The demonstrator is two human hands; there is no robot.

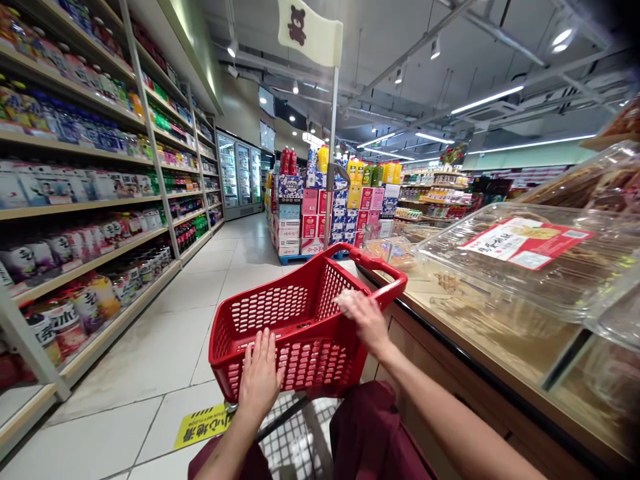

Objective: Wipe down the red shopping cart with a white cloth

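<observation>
A red plastic shopping basket with perforated walls stands before my knees, its thick looped handle rising at the right end. My left hand lies against the near wall, fingers stretched out and pointing up to the rim. Over the near rim at the handle end is my right hand, its fingers bent around a small pale crumpled wad. The wad looks like tissue, but is too blurred to be sure. My right fingertips are partly hidden by it.
Drink shelves line the left. Ahead, stacked cartons stand on a blue pallet beside a flag pole. At right a display counter holds clear food boxes. A yellow caution sign marks the tiled floor.
</observation>
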